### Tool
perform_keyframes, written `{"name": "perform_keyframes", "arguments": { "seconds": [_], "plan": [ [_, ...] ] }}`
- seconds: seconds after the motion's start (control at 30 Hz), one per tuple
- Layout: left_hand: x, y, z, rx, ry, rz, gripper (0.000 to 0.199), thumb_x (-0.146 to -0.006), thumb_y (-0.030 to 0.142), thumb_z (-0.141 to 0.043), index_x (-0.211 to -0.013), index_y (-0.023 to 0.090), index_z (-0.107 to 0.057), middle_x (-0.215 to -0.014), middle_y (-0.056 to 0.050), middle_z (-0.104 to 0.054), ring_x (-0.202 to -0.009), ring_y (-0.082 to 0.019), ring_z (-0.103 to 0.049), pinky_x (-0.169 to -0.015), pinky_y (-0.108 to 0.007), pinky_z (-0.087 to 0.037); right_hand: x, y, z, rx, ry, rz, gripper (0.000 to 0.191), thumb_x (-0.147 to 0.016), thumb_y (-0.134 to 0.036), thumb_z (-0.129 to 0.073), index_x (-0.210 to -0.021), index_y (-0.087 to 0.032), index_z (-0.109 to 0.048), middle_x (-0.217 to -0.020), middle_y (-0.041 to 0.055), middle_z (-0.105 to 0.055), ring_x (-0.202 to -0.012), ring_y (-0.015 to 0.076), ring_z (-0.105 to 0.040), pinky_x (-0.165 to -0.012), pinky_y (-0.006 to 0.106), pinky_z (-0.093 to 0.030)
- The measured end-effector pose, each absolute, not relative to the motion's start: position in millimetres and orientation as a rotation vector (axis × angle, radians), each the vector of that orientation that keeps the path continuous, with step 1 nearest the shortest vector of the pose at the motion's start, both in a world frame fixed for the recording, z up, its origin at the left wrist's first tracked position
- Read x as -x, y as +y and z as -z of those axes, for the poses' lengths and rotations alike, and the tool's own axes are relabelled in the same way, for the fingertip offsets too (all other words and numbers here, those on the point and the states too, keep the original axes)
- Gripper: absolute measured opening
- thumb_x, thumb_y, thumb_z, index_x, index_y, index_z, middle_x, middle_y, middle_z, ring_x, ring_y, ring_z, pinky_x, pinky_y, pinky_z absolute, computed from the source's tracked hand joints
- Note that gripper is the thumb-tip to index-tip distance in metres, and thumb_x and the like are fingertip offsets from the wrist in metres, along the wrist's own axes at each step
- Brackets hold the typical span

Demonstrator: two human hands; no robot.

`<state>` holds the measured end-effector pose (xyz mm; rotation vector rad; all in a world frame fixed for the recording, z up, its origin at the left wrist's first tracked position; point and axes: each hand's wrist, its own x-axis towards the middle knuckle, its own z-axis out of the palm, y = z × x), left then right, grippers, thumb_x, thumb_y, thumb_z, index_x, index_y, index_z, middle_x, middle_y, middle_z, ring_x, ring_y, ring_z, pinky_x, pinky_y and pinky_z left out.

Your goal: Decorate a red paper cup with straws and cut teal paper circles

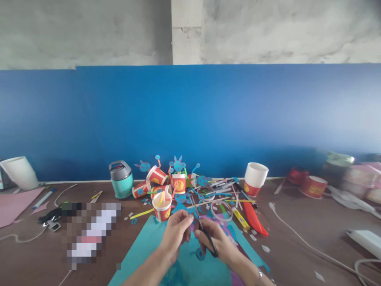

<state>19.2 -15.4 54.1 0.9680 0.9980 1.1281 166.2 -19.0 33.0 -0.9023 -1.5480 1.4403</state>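
My right hand (212, 237) is closed round the black handles of a pair of scissors (200, 219), whose blades point up and away. Just left of the blades, my left hand (177, 229) is pinched, and a small blue bit shows by its fingertips; what it grips is too small to name. Both hands are above a teal paper sheet (143, 250), on which a small blue ring-shaped cutout (200, 254) lies. Beyond them stands a red and white paper cup (162, 207) with straws in it. Behind it are more cups carrying blue paper faces (177, 165).
A teal flask (122, 184) stands back left, and stacked cups (256, 178) stand back right. Straws, markers, a roll of tape (222, 211), a yellow box (241, 219) and a red pouch (255, 220) lie beyond and right of my hands. A white cable (309, 245) crosses the right side.
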Motion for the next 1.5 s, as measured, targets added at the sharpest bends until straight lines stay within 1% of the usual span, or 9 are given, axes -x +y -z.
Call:
{"name": "perform_keyframes", "arguments": {
  "seconds": [0.17, 0.3, 0.47, 0.6, 0.73, 0.8, 0.97, 1.2, 1.5],
  "plan": [
    [-17.4, -12.5, -53.2, -0.990, 1.011, -1.124, 0.048, -0.060, 0.059, -0.075, -0.065, 0.022, -0.044, -0.033, 0.011, -0.041, -0.032, -0.004, -0.027, -0.040, -0.021, -0.012, -166.8, -19.4, -35.7, 0.944, -1.543, -1.435, 0.049, -0.070, -0.063, -0.074, -0.071, -0.019, -0.053, -0.046, -0.0094, -0.042, -0.038, 0.0058, -0.037, -0.038, 0.018, -0.036],
    [-15.4, -10.3, -50.7, -1.011, 1.026, -1.113, 0.044, -0.062, 0.057, -0.073, -0.065, 0.023, -0.045, -0.033, 0.011, -0.042, -0.031, -0.004, -0.026, -0.039, -0.021, -0.011, -166.5, -19.8, -39.0, 0.976, -1.551, -1.421, 0.048, -0.070, -0.061, -0.074, -0.071, -0.018, -0.054, -0.045, -0.0098, -0.041, -0.037, 0.0053, -0.036, -0.038, 0.018, -0.033],
    [-16.0, -10.0, -49.9, -1.009, 1.028, -1.147, 0.044, -0.062, 0.057, -0.072, -0.067, 0.023, -0.045, -0.033, 0.011, -0.040, -0.031, -0.005, -0.025, -0.039, -0.021, -0.011, -165.5, -19.4, -40.3, 0.978, -1.542, -1.438, 0.048, -0.069, -0.060, -0.075, -0.071, -0.018, -0.054, -0.046, -0.0101, -0.040, -0.037, 0.0052, -0.035, -0.037, 0.018, -0.033],
    [-17.0, -11.2, -50.9, -1.028, 1.036, -1.185, 0.046, -0.064, 0.061, -0.071, -0.065, 0.022, -0.048, -0.033, 0.012, -0.037, -0.032, -0.004, -0.024, -0.039, -0.021, -0.011, -165.6, -20.4, -39.4, 0.973, -1.544, -1.444, 0.047, -0.070, -0.060, -0.075, -0.071, -0.018, -0.053, -0.045, -0.0101, -0.040, -0.037, 0.0054, -0.035, -0.038, 0.018, -0.035],
    [-15.4, -10.4, -50.7, -1.059, 1.041, -1.156, 0.046, -0.064, 0.062, -0.072, -0.063, 0.021, -0.049, -0.032, 0.011, -0.037, -0.032, -0.004, -0.024, -0.039, -0.021, -0.012, -166.3, -21.2, -38.0, 0.955, -1.538, -1.486, 0.048, -0.069, -0.060, -0.076, -0.074, -0.018, -0.053, -0.049, -0.0086, -0.046, -0.040, 0.0069, -0.042, -0.041, 0.019, -0.040],
    [-13.9, -9.0, -50.3, -1.091, 1.042, -1.131, 0.046, -0.063, 0.062, -0.072, -0.064, 0.021, -0.050, -0.032, 0.011, -0.038, -0.031, -0.004, -0.025, -0.039, -0.021, -0.012, -166.4, -20.7, -37.5, 0.945, -1.537, -1.487, 0.048, -0.068, -0.060, -0.076, -0.073, -0.019, -0.052, -0.051, -0.0083, -0.046, -0.042, 0.0072, -0.043, -0.043, 0.020, -0.041],
    [-11.0, -6.7, -50.6, -1.150, 1.044, -1.126, 0.043, -0.066, 0.060, -0.069, -0.063, 0.021, -0.051, -0.032, 0.010, -0.039, -0.031, -0.004, -0.024, -0.040, -0.021, -0.014, -166.8, -18.6, -37.8, 0.962, -1.562, -1.453, 0.048, -0.070, -0.061, -0.074, -0.072, -0.019, -0.052, -0.047, -0.0097, -0.043, -0.040, 0.0059, -0.038, -0.040, 0.019, -0.036],
    [-9.4, -5.7, -50.2, -1.144, 1.064, -1.124, 0.037, -0.068, 0.054, -0.069, -0.064, 0.021, -0.051, -0.032, 0.010, -0.040, -0.031, -0.005, -0.024, -0.040, -0.021, -0.013, -168.4, -18.1, -40.1, 1.016, -1.577, -1.460, 0.048, -0.071, -0.061, -0.073, -0.073, -0.018, -0.052, -0.044, -0.0104, -0.041, -0.037, 0.0051, -0.035, -0.038, 0.018, -0.030],
    [-12.7, -7.8, -51.1, -1.097, 1.051, -1.167, 0.040, -0.069, 0.058, -0.067, -0.069, 0.022, -0.051, -0.032, 0.011, -0.039, -0.031, -0.005, -0.024, -0.038, -0.020, -0.012, -167.2, -18.6, -38.4, 0.995, -1.561, -1.479, 0.044, -0.072, -0.056, -0.075, -0.070, -0.019, -0.051, -0.043, -0.0111, -0.040, -0.036, 0.0046, -0.034, -0.036, 0.018, -0.026]
  ]
}}
